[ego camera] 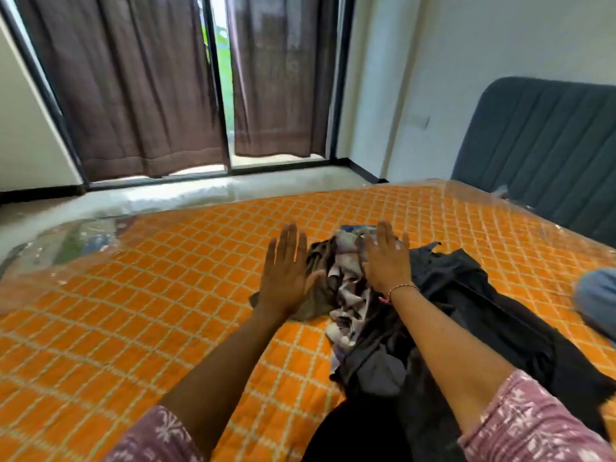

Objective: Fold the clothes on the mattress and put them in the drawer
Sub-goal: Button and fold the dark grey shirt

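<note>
since nothing is folded yet, the left hand and right hand hover flat, fingers straight and empty, over the clothes mid-mattress, likely to sort them.

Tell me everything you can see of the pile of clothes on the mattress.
The pile of clothes lies unfolded and crumpled on the orange quilted mattress, right of centre. Mostly black and dark grey fabric, with a white-and-dark patterned piece and an olive one at its left. Both open hands hover over its far end.
</note>
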Demonstrator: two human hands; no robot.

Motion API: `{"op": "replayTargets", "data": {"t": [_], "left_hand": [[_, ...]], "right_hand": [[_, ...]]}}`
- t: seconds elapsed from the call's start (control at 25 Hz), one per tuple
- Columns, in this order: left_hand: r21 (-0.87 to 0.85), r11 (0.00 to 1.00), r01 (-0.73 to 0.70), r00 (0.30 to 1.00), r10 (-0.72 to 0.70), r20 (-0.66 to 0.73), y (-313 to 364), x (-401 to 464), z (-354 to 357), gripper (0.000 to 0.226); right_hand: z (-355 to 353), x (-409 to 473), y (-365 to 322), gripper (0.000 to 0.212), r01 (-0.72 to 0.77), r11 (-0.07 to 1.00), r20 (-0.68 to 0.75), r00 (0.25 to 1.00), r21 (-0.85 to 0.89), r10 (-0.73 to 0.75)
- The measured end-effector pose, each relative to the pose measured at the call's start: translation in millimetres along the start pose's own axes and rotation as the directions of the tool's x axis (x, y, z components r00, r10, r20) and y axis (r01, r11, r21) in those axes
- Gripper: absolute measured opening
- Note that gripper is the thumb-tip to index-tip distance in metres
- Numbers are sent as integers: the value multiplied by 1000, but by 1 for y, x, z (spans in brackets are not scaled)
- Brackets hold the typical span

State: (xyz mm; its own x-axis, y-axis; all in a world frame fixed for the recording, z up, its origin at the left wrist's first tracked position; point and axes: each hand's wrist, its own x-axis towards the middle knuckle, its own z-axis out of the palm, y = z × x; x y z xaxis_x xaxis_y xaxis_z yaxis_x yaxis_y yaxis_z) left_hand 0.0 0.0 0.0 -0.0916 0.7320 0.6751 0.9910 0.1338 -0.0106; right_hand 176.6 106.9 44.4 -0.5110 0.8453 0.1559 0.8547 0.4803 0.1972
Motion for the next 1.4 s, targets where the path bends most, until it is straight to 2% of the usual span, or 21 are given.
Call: {"op": "replayTargets", "data": {"t": [0.16, 0.2, 0.28, 0.32, 0.36, 0.44, 0.48, 0.56, 0.64, 0.72, 0.76, 0.8, 0.84, 0.92, 0.96, 1.04, 1.08, 1.12, 1.2, 1.32, 1.4], "left_hand": [[-138, 985, -101, 959, 133, 251, 63, 1, 39, 88], [-192, 976, -99, 929, 160, 333, 76, 0, 41, 95], [-361, 932, 45, 778, 194, 598, 98, -5, 46, 103], [-462, 861, 213, 665, 218, 714, 106, -8, 56, 108], [-548, 740, 390, 618, 231, 751, 114, -8, 57, 118], [-602, 445, 663, 606, 154, 781, 123, -10, 49, 128], [-586, 294, 755, 598, 60, 800, 125, -7, 40, 116], [-506, 39, 862, 506, -152, 849, 123, -3, 27, 65], [-586, -84, 806, 538, -310, 784, 107, 5, 11, 40], [-716, -116, 688, 623, -411, 665, 76, 16, -11, 29], [-755, -110, 646, 659, -418, 625, 57, 22, -22, 29], [-776, -86, 625, 680, -429, 595, 37, 26, -30, 30], [-781, -72, 621, 678, -450, 581, 17, 30, -39, 31], [-785, -91, 613, 665, -477, 575, -17, 40, -61, 38], [-792, -123, 598, 660, -486, 573, -32, 44, -74, 39], [-808, -175, 562, 671, -475, 570, -52, 51, -98, 40], [-817, -186, 547, 689, -454, 565, -61, 54, -108, 39], [-824, -188, 535, 704, -439, 558, -69, 54, -117, 38], [-829, -225, 512, 693, -462, 553, -84, 49, -131, 33], [-796, -374, 475, 556, -574, 601, -126, 30, -145, 15], [-794, -429, 430, 460, -653, 602, -161, 17, -163, 6]], "right_hand": [[39, -8, 62, 87, -472, 882, 207, 862, -3, 462], [45, -11, 67, 80, -496, 867, 247, 847, 46, 471], [54, -11, 60, 48, -406, 901, 148, 911, 154, 386], [52, -9, 50, 34, -330, 922, 57, 944, 203, 325], [45, -7, 38, 27, -281, 928, -21, 956, 244, 294], [26, -1, 8, 24, -192, 885, -103, 961, 424, 257], [15, 1, -12, 25, -144, 835, -122, 962, 531, 243], [-7, 3, -47, 29, -56, 700, -140, 966, 711, 219], [-26, 3, -70, 31, 36, 495, -151, 969, 868, 194], [-43, 3, -75, 34, 88, 260, -125, 984, 962, 126], [-51, -2, -74, 37, 124, 233, -148, 985, 965, 88], [-55, -7, -70, 43, 193, 321, -228, 971, 927, 75], [-55, -14, -64, 54, 264, 497, -345, 935, 827, 78], [-41, -24, -46, 87, 252, 797, -514, 854, 548, 83], [-37, -28, -38, 104, 199, 840, -490, 868, 504, 88], [-30, -29, -31, 124, 41, 745, -194, 974, 666, 120], [-32, -26, -35, 116, 7, 645, -46, 998, 764, 44], [-38, -23, -45, 90, -1, 567, 40, 998, 823, -55], [-58, -20, -77, 22, -14, 562, 77, 993, 827, -89], [-100, -11, -138, 25, -55, 544, 27, 998, 838, 60], [-140, -12, -176, 22, 19, 434, -15, 1000, 901, -11]]}}
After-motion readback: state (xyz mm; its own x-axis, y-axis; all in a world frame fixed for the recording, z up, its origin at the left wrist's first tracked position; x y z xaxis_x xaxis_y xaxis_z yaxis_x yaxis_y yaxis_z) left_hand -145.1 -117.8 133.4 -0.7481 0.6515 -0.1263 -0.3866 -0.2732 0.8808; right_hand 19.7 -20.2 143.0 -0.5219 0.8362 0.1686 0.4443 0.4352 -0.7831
